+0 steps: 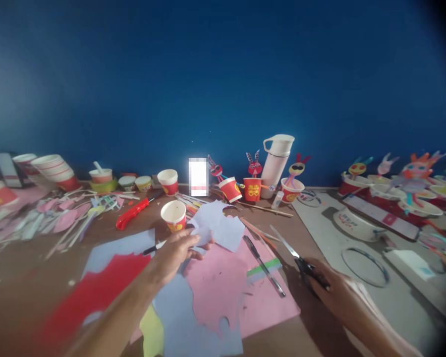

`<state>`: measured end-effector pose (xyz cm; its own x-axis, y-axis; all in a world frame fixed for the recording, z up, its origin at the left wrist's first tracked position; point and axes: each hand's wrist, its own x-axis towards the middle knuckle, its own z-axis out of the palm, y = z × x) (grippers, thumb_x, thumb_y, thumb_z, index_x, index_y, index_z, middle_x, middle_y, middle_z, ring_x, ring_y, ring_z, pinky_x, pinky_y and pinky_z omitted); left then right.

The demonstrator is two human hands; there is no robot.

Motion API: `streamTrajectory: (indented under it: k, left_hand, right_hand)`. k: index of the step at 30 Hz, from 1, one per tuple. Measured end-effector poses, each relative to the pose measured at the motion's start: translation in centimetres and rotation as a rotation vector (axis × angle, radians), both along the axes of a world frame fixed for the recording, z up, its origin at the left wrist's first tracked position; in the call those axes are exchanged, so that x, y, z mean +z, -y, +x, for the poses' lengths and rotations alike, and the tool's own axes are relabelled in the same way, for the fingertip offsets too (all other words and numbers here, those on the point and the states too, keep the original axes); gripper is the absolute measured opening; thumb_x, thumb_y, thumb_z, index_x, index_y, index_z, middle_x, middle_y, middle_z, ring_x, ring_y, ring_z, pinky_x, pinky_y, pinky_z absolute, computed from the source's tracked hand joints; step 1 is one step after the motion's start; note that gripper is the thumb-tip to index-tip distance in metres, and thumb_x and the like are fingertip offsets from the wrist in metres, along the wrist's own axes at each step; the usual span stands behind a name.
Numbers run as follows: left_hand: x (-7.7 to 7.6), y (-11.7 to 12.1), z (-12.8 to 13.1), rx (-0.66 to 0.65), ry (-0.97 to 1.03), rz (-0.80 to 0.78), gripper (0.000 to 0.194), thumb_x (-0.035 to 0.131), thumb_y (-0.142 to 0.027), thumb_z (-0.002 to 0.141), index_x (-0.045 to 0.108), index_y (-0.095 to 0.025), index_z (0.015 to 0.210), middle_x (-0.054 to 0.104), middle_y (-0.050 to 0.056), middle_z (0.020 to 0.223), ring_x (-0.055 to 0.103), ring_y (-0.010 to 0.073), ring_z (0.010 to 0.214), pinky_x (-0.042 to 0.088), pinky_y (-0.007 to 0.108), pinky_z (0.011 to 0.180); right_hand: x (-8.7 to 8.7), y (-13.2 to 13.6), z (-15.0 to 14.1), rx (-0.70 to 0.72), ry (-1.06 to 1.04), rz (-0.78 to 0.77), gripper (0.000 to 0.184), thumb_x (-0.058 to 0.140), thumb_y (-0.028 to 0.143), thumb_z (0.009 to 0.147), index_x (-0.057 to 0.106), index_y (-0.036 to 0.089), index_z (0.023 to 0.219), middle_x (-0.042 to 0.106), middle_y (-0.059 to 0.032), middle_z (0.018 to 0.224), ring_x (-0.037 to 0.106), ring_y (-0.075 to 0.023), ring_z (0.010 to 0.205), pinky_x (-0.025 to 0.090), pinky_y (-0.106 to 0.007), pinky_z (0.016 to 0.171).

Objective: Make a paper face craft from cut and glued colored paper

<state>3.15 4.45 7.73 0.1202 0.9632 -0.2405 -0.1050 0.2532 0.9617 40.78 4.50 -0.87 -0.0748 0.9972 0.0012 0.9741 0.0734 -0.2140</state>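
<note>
1. Closest to the person, a yellow paper scrap point(151, 329), a pale blue sheet point(176, 307) and a pink sheet point(215, 277) overlap, their edges curved and notched; a ragged red sheet point(100, 287) lies to the left. Plenty of cutting looks done, I'd say.
2. The right hand point(329, 282) is curled around the handles of black-handled scissors point(299, 260), wrist low, blades pointing forward and away from any paper. Blur keeps me from telling whether the blades are quite together.
3. The left hand point(176, 253) reaches in across the sheets, forearm slanting up, thumb and fingers nearly closed on a pale paper piece point(201, 235) above the pink sheet. A larger irregular pale sheet point(226, 225) sits just beyond; I can't tell whether it's gripped too.
4. Past that hand, a red-and-white paper cup point(173, 215) stands upright with no figure showing, so decorating seems left there.
5. Farther back, three cups with long-eared figures point(253, 168) look assembled, near a white flask point(278, 161) before the blue wall point(223, 84).
</note>
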Motion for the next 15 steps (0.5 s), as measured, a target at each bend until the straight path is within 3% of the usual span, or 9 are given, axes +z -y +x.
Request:
streamTrajectory:
  k: [3, 7, 11, 15]
  left_hand:
    - [-1.9, 1.8, -0.7, 0.008, -0.168, -0.005, 0.031, 0.053, -0.032, 0.088, 0.068, -0.012, 0.106, 0.070, 0.013, 0.104, 0.064, 0.0196, 0.088, 0.049, 0.029, 0.074]
    - [-3.5, 3.2, -0.8, -0.075, -0.396, 0.071, 0.038, 0.041, -0.033, 0.094, 0.067, -0.015, 0.115, 0.069, 0.013, 0.111, 0.065, 0.0239, 0.094, 0.050, 0.037, 0.081]
    - [-4.1, 3.6, 0.3, -0.203, -0.639, 0.365, 0.038, 0.046, -0.017, 0.088, 0.064, -0.021, 0.122, 0.061, 0.010, 0.129, 0.048, 0.0277, 0.123, 0.033, 0.044, 0.108]
    - [-5.2, 3.0, 1.7, -0.457, -0.791, 0.608, 0.056, 0.047, -0.001, 0.074, 0.060, -0.018, 0.126, 0.059, 0.013, 0.129, 0.046, 0.0312, 0.122, 0.037, 0.051, 0.105]
  right_hand:
    - [0.6, 0.2, 0.4, -0.004, 0.079, -0.006, 0.037, 0.040, 0.038, 0.091, 0.061, 0.026, 0.119, 0.077, -0.0044, 0.096, 0.074, -0.0281, 0.077, 0.052, -0.033, 0.059]
    - [1.0, 0.1, 0.3, 0.023, 0.149, -0.022, 0.035, 0.038, 0.032, 0.093, 0.064, 0.026, 0.116, 0.075, -0.0077, 0.106, 0.073, -0.0292, 0.079, 0.050, -0.034, 0.058]
    - [1.1, -0.4, -0.4, 0.078, 0.204, -0.064, 0.035, 0.038, 0.025, 0.092, 0.067, 0.021, 0.112, 0.072, -0.0114, 0.102, 0.072, -0.0296, 0.081, 0.049, -0.034, 0.060]
    - [1.6, -1.0, -0.6, 0.128, 0.221, -0.118, 0.034, 0.041, 0.025, 0.092, 0.068, 0.021, 0.112, 0.071, -0.0101, 0.094, 0.072, -0.0284, 0.080, 0.049, -0.033, 0.062]
